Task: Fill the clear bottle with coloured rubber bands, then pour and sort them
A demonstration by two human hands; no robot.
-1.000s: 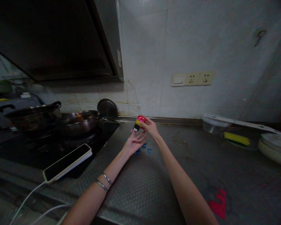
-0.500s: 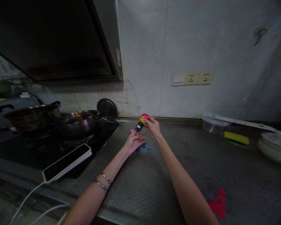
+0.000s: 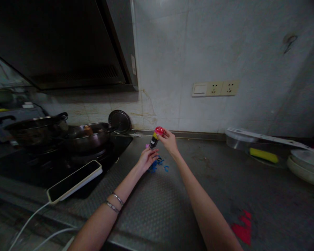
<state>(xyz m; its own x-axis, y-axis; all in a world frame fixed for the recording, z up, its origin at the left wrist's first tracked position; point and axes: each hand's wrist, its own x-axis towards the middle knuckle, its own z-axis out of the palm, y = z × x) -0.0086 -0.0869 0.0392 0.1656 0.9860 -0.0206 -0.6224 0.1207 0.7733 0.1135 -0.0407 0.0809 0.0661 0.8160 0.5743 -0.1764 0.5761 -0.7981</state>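
Left arm (image 3: pixel 127 185) slants up from the lower left, left hand (image 3: pixel 147 159) at centre frame, fingers loosely bent; right arm (image 3: pixel 199 197) angles from the lower right, right hand (image 3: pixel 169 141) slightly higher, fingers pinching!

Grey metal countertop (image 3: pixel 157 212): partly dimpled.
Flat black cooktop (image 3: pixel 117 150): left end.
Curled blue scraps (image 3: pixel 152 168): centre, toward back edge.
Clear plastic tub (image 3: pixel 237 142): near back edge, right.
Stacked whitish dishes (image 3: pixel 306 170): right end.
Jagged red patch (image 3: pixel 243 230): toward front edge, right.
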